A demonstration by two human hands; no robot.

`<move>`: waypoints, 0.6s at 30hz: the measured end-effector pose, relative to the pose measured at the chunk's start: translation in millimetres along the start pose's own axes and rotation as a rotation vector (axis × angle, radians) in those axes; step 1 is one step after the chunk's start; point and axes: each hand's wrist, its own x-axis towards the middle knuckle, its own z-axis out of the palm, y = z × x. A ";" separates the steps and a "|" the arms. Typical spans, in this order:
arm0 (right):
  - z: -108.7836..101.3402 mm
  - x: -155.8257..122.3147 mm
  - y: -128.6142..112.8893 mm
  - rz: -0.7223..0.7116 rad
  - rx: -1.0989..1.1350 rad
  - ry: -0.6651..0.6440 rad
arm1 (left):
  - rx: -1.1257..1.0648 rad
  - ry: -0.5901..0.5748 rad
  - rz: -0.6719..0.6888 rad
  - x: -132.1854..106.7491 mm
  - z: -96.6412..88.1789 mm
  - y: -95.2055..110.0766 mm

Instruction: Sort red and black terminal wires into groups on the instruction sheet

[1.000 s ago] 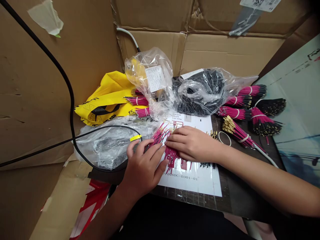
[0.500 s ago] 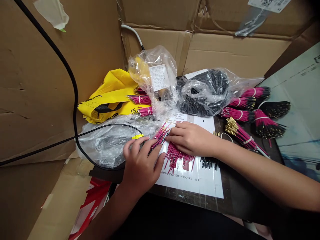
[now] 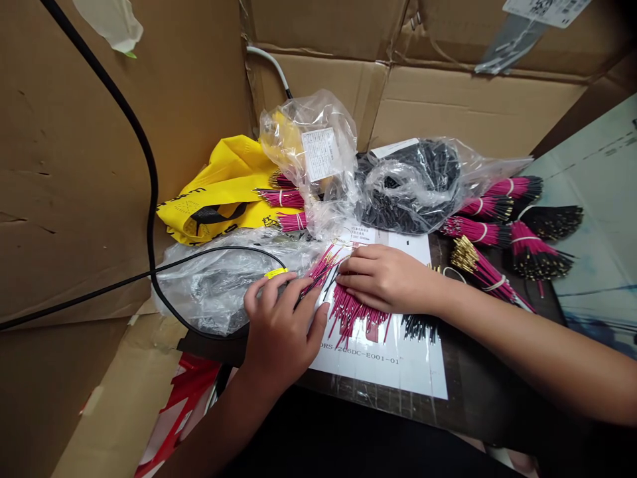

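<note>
1. My left hand [image 3: 281,325] lies on the left edge of the white paper sheet [image 3: 418,372], fingers slightly spread and curled, tips on the magenta wires with gold pins [image 3: 355,312]. Can't tell if it's pinching anything.
2. My right hand [image 3: 385,279] lies flat over the middle of the sheet, fingers together, pressing on the same wires. It looks like a narrow, flat hold, but no clear pinch shows.
3. The loose wires sit between my hands and run under both, with gold tips toward the sheet's top edge and a tuft fanning out below my right hand.
4. Black-tipped wires [image 3: 419,326] lie at the sheet's lower right, just below my right hand.
5. Beyond the sheet's right edge: banded magenta wire bundles [image 3: 478,229]. Behind it: a clear bag of black-tipped wires [image 3: 408,189]. Left of it: a clear plastic bag [image 3: 213,285] under a black cable [image 3: 152,179], with a yellow bag [image 3: 209,192] behind.
6. Versus the earlier frame: the loose wires now split more clearly into an upper and a lower tuft, more of the black-tipped wires show, and the whole view sits slightly shifted.
</note>
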 end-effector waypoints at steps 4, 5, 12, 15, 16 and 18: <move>-0.9 2.7 0.8 0.004 0.009 -0.012 | 0.013 0.010 0.000 0.0 1.5 -0.4; -1.6 4.5 1.0 -0.001 0.005 -0.018 | 0.018 0.010 -0.004 0.0 2.0 -0.5; -6.5 21.9 3.4 -0.087 -0.023 -0.093 | 0.045 -0.012 -0.031 -1.1 2.9 -2.4; -5.8 26.8 5.2 -0.115 -0.049 -0.091 | 0.040 -0.009 -0.041 -1.7 2.7 -3.8; -5.3 28.1 5.8 -0.123 -0.060 -0.089 | 0.040 -0.009 -0.045 -1.6 2.7 -4.0; -4.4 30.8 6.6 -0.138 -0.079 -0.088 | 0.042 -0.007 -0.054 -1.2 2.5 -4.2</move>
